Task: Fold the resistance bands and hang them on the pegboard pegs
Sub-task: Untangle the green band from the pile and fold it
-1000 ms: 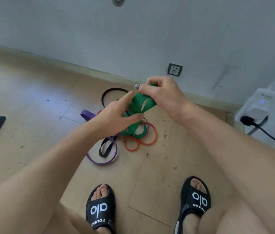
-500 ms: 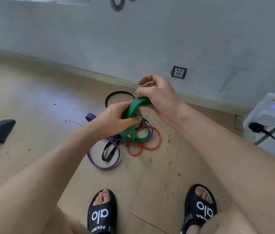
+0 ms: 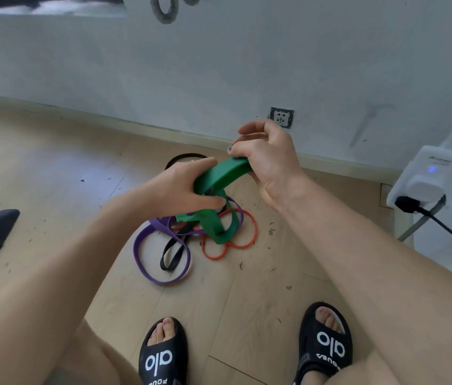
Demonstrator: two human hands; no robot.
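Both hands are working on one green band (image 3: 220, 176); the right hand (image 3: 268, 159) is pinching its upper end with thumb and curled fingers near the wall side, and the left hand (image 3: 183, 187) is gripping the same band lower down, thumb underneath and fingers wrapping over the top, so each grip is clenched on the green band; between the two grips the band is arching as a doubled strip, while its loose remainder is hanging down in loops and trailing onto the pile below; that pile is lying on the floor (image 3: 52, 168) just beyond the person's feet, and in it a purple band (image 3: 147, 259), a black band (image 3: 172, 251) and an orange band (image 3: 229, 243) are lying tangled over one another, unfolded; a further black loop is showing behind the left hand, though I cannot tell whether it belongs to the same black band; as a judgement, the task is standing early, with the first fold of the green band only partly made and nothing from this pile hung yet; no pegboard is showing clearly, though a grey loop (image 3: 165, 11) is hanging at the top edge of the view, high on the wall (image 3: 219, 65), and what it hangs from is cut off; the other three bands are waiting for folding and hanging.
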